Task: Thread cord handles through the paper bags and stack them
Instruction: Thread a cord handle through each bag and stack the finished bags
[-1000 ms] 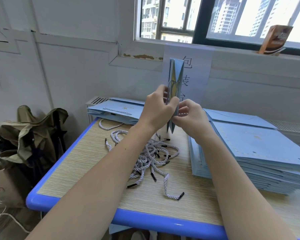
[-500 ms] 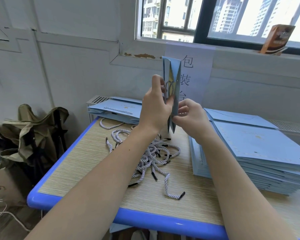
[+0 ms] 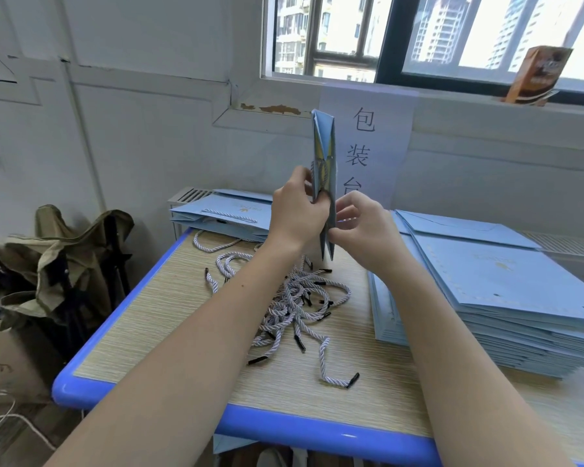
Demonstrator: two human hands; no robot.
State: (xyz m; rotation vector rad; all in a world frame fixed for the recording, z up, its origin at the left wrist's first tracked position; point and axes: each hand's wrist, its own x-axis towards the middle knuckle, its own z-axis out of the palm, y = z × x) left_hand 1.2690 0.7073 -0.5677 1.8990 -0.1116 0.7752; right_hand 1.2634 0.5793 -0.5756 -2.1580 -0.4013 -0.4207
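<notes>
Bag in hand: a person holds one folded blue paper bag (image 3: 324, 183) upright and edge-on above the middle of the tabletop (image 3: 169, 305), its open end toward the table.
Left hand: the left hand (image 3: 297, 210) grips the bag's left face, fingers curled round it; a twisted cord seems to run along the bag by the fingertips, though its path is too small to follow.
Right hand: the right hand (image 3: 361, 227) pinches the bag's lower right edge between thumb and curled fingers.
Done: a short pile of finished bags (image 3: 223, 215), a cord handle showing on the top one, lies at the far left corner of the table.
Left to do: a tall stack of flat bags (image 3: 506, 298) with bare punched holes fills the right side of the table.
Supply: a heap of loose cord handles (image 3: 297, 298) with black tips lies mid-table, just beside that stack.
Progress: early, by this reckoning, since the unthreaded stack far outweighs the finished pile.
</notes>
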